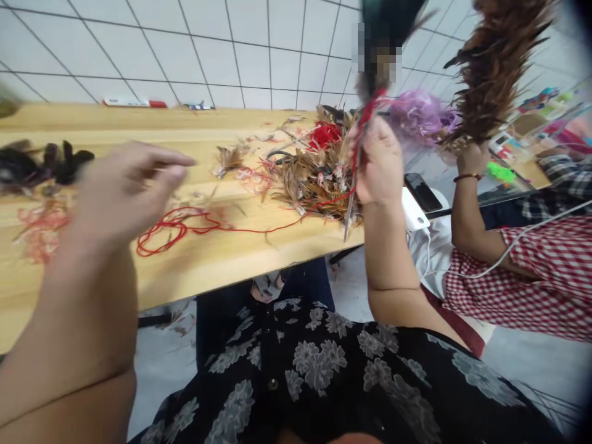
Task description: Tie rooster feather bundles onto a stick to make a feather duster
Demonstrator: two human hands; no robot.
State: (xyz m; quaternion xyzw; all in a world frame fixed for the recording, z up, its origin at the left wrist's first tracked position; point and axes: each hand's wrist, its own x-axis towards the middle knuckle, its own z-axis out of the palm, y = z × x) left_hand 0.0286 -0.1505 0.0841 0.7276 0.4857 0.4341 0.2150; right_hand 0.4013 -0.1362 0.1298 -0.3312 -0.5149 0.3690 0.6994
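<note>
My right hand [382, 163] is closed around the thin stick of a feather duster [370, 80], held upright over the table's right part. Dark feathers fan out at its top, partly blurred out. Red string [160, 231] wraps the stick by my fingers, runs left across the wood and ends in a loose coil. My left hand [132, 188], smeared by motion, hovers left of that coil with thumb and forefinger close together and the other fingers curled; nothing shows in it. Beneath my right hand lies a heap of brown feathers [314, 176].
Black feathers [32, 163] and pinkish scraps [44, 225] lie at the left of the wooden table [208, 259]. A red-capped marker [134, 103] rests by the tiled wall. At right, another person's hand [472, 159] holds a brown feather duster [502, 68] near a phone [423, 192].
</note>
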